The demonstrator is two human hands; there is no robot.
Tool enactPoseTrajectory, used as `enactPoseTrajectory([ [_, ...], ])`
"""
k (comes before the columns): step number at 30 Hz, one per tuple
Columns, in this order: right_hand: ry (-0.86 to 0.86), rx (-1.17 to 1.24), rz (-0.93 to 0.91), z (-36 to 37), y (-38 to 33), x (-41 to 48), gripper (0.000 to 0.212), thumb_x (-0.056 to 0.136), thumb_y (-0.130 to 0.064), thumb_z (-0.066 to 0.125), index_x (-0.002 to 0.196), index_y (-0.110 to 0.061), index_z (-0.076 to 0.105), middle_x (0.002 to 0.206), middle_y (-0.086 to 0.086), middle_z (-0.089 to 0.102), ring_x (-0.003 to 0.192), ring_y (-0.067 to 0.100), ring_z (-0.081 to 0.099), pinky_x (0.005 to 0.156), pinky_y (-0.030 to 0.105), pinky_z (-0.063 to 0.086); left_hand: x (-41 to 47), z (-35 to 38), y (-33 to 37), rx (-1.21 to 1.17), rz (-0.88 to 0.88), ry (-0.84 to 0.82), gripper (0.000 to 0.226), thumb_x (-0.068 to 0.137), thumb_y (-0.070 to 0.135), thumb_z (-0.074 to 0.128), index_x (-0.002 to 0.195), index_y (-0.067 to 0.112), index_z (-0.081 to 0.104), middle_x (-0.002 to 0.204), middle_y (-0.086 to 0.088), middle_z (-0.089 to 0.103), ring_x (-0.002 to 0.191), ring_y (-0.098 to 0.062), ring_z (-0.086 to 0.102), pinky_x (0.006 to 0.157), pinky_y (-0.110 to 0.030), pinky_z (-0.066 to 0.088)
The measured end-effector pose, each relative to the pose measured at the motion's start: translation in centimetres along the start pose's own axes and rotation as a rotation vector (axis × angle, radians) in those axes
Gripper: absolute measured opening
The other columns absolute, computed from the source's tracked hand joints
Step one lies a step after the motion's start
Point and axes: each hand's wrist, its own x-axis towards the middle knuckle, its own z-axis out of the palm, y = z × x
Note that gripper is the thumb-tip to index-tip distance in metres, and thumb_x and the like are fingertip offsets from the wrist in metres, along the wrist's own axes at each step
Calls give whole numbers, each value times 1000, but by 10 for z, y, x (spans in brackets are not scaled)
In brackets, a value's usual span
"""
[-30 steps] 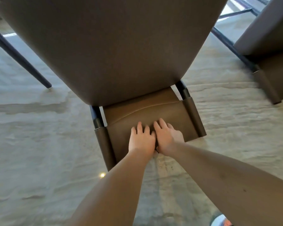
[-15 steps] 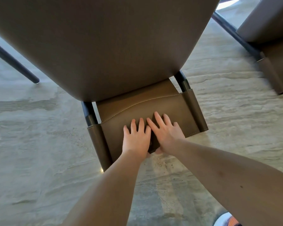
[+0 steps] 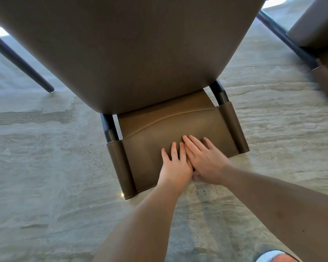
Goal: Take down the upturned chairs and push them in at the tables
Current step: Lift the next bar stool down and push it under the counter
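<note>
An upturned chair fills the view. Its broad taupe seat shell is at the top and its brown leather backrest hangs below, between two dark posts. My left hand and my right hand lie side by side on the backrest's near edge. Their fingers are flat on the leather, the right fingers partly over the left. My right thumb shows tucked under the edge; the left thumb is hidden.
Pale stone floor lies beneath. A black tapered leg slants in at the left. Another upturned chair with a dark leg stands at the upper right, blurred. My shoe tip shows at the bottom right.
The chair has shifted a little toward me and to the right in view. My right fingers have slid further up the backrest and over my left fingers.
</note>
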Motion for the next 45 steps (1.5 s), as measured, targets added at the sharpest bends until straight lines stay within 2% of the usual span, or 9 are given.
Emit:
enactPoseTrajectory([
  [7, 3, 69, 143, 3, 7, -8, 70, 99, -30, 44, 155, -8, 8, 163, 17, 0, 149, 34, 3, 116, 54, 21, 7, -1, 14, -65, -44, -82, 74, 98, 14, 46, 151, 3, -4, 158, -24, -9, 140, -55, -6, 105, -72, 21],
  [12, -25, 106, 146, 3, 6, -3, 64, 101, -16, 42, 154, -4, 9, 162, 19, 5, 149, 35, 7, 116, 49, 27, 6, -2, 10, -84, -30, -62, 73, 97, 16, 46, 152, 5, -1, 160, -19, -6, 142, -50, -1, 107, -67, 24],
  [17, -64, 140, 136, -1, 13, -5, 67, 95, -15, 54, 153, -7, 20, 160, 12, 18, 148, 28, 16, 110, 40, 38, 0, 0, 2, -170, -152, -7, 82, 94, 28, 54, 151, 3, 1, 160, -19, -1, 145, -41, 2, 115, -52, 21],
  [21, -117, 155, 147, -7, 13, -3, 65, 94, -10, 52, 152, -9, 24, 158, 8, 24, 145, 25, 23, 97, 39, 49, -10, 4, -8, -142, -253, -3, 76, 96, 27, 50, 151, 3, 4, 159, -20, 2, 144, -44, 4, 113, -59, 17],
  [28, -118, 112, 153, -20, 11, -5, 63, 92, -9, 55, 150, -9, 29, 152, 9, 35, 135, 25, 40, 92, 40, 51, -13, -9, -11, -119, -184, -151, 69, 97, 11, 49, 149, -5, 7, 156, -25, 14, 138, -52, 22, 100, -54, 43],
  [32, -78, 92, 160, -21, 5, -7, 64, 89, -10, 59, 147, -9, 31, 148, 9, 39, 128, 26, 44, 86, 37, 48, -14, -22, -13, -167, -203, -214, 69, 94, 2, 49, 149, -5, 10, 156, -25, 16, 138, -51, 24, 101, -51, 43],
  [35, 0, 94, 184, -18, 0, -9, 65, 86, -14, 62, 144, -13, 33, 142, 7, 40, 124, 27, 42, 90, 39, 44, -16, -32, -17, -165, -201, -203, 67, 92, 0, 49, 149, -5, 14, 156, -24, 19, 136, -48, 31, 100, -47, 44],
  [40, 79, 147, 181, -20, -5, -7, 69, 91, -13, 57, 151, -20, 25, 158, 7, 19, 143, 30, 20, 107, 46, 32, -24, -46, -17, -157, -206, -148, 60, 91, 1, 50, 145, -6, 26, 146, -23, 36, 124, -43, 46, 91, -43, 47],
  [45, 18, 215, 113, -49, 1, -12, 74, 93, -11, 56, 155, -25, 17, 162, 1, 16, 147, 25, 17, 113, 42, 28, -45, -79, -28, -211, -152, -101, 44, 90, 0, 51, 134, 1, 46, 132, -20, 50, 113, -34, 55, 85, -35, 44],
])
